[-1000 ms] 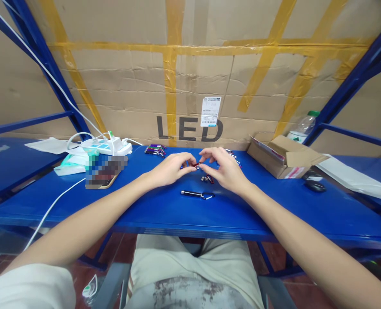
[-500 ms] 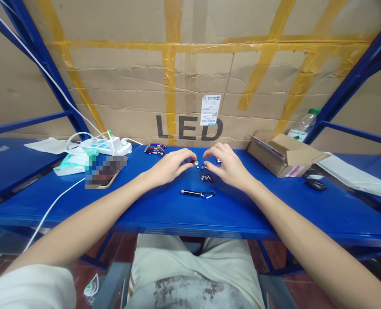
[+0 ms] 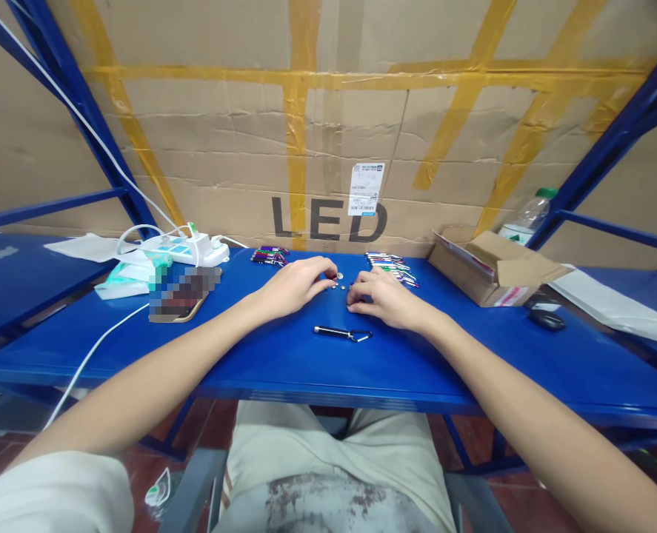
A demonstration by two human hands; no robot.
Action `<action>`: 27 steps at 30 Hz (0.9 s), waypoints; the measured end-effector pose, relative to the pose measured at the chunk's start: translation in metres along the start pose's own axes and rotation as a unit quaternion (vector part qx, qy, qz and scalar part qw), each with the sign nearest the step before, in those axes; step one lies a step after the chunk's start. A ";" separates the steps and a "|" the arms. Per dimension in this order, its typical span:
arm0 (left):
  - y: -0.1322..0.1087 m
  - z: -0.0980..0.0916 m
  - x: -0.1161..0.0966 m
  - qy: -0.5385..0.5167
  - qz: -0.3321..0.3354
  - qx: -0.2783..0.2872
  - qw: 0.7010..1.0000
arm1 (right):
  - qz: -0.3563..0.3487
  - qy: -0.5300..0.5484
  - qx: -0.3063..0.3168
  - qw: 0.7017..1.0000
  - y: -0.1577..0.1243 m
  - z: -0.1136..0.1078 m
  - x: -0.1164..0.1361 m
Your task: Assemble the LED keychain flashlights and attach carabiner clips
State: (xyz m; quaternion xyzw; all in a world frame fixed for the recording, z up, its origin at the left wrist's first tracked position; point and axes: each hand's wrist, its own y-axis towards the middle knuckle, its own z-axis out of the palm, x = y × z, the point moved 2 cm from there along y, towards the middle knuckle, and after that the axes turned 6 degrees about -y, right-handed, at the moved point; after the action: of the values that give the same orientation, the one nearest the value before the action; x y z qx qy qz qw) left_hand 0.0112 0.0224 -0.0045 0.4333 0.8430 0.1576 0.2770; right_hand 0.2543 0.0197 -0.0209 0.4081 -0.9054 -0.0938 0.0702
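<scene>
My left hand (image 3: 300, 283) rests on the blue table, thumb and forefinger curved together round a small silver disc, seemingly a button cell (image 3: 340, 276). Smaller metal pieces (image 3: 343, 288) lie just below its fingertips. Close on the right, my right hand (image 3: 381, 298) is low over the table, its thumb and fingers drawn together; whatever they grip is hidden. A black pen-shaped keychain light (image 3: 333, 332) with a carabiner clip lies in front of both hands. Behind my right hand is a row of coloured keychain lights (image 3: 389, 263); another bundle (image 3: 269, 256) lies at the back left.
At left stand a white power strip (image 3: 209, 253) with cables, a green-white packet (image 3: 125, 280) and a phone (image 3: 195, 292). An open cardboard box (image 3: 467, 274), a black mouse (image 3: 547, 319), papers (image 3: 622, 303) and a plastic bottle (image 3: 528, 215) are at right. A large carton (image 3: 206, 148) backs the table (image 3: 284, 366).
My right hand has come down and its fingers have closed, covering the red carabiner and metal pieces seen before. The row of lights behind it now shows. My left hand has barely moved.
</scene>
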 end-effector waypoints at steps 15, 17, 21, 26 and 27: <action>0.000 0.001 -0.002 0.008 -0.005 0.012 1.000 | 0.068 0.036 0.050 0.996 0.001 -0.001 0.018; 0.000 0.001 -0.002 0.009 -0.005 0.013 1.000 | 0.057 0.019 0.046 0.997 0.001 -0.002 0.022; 0.000 0.001 -0.003 0.011 -0.011 0.018 1.000 | 0.036 -0.020 0.029 0.999 0.001 -0.001 0.025; 0.000 0.001 -0.002 0.012 -0.011 0.017 1.000 | 0.031 -0.042 0.017 0.998 0.001 0.000 0.024; 0.000 0.001 -0.001 0.013 -0.011 0.017 1.000 | 0.034 -0.044 0.016 0.998 0.001 0.000 0.024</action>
State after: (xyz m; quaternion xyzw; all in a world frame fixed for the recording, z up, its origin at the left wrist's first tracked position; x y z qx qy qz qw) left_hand 0.0126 0.0215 -0.0047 0.4267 0.8536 0.1457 0.2607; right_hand 0.2372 0.0023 -0.0196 0.3737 -0.9223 -0.0946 0.0269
